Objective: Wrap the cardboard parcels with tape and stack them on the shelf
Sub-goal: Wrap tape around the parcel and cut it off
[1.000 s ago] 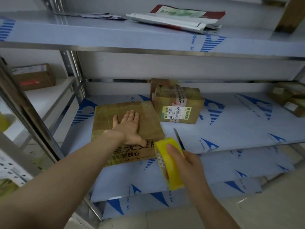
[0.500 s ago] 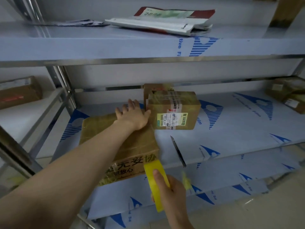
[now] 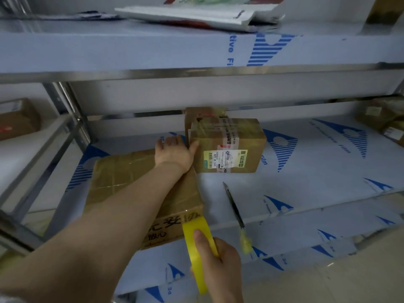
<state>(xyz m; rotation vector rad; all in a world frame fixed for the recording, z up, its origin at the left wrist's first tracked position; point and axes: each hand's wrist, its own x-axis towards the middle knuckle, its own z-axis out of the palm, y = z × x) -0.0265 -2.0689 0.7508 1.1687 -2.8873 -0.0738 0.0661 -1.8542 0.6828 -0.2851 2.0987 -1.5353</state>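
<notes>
Flat cardboard parcel (image 3: 135, 193), brown and glossy with tape, is lying on the blue-printed shelf (image 3: 306, 171) (film reading "PE" and "Film"), its long axis running front to back. Its near face is showing black characters, "安" and probably "放心". The left hand (image 3: 175, 152) is pressing palm-down on its far end, fingers straight. The right hand (image 3: 218, 265) is gripping the yellow tape roll (image 3: 196, 243), thumb across the band, against the near right corner. A labelled parcel (image 3: 229, 147) is standing behind, its print too small to read.

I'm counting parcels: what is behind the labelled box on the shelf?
Another brown box pokes out behind the labelled box, only its top-left part showing. The rest, and its size, is covered.
</notes>
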